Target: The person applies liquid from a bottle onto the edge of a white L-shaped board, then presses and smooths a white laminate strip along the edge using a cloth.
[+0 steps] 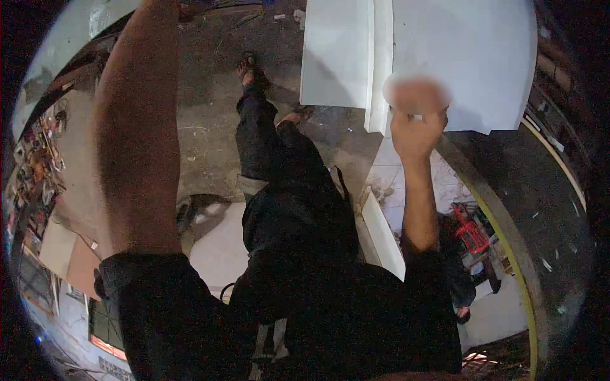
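Note:
A large white panel (470,44) fills the upper right, with a raised white strip (379,57) running down its left part. My right hand (418,127) is at the panel's lower edge, just right of the strip, and appears closed on it; a blurred patch hides the fingertips. My left forearm (140,127) reaches up along the left side and leaves the picture at the top, so that hand is out of sight.
Below my dark-trousered legs lies a grey floor (210,127) with scattered bits. Small items are heaped (38,159) at far left. A red object (470,232) and what looks like another person's dark sleeve (460,286) are at lower right, beside a curved yellowish edge (508,244).

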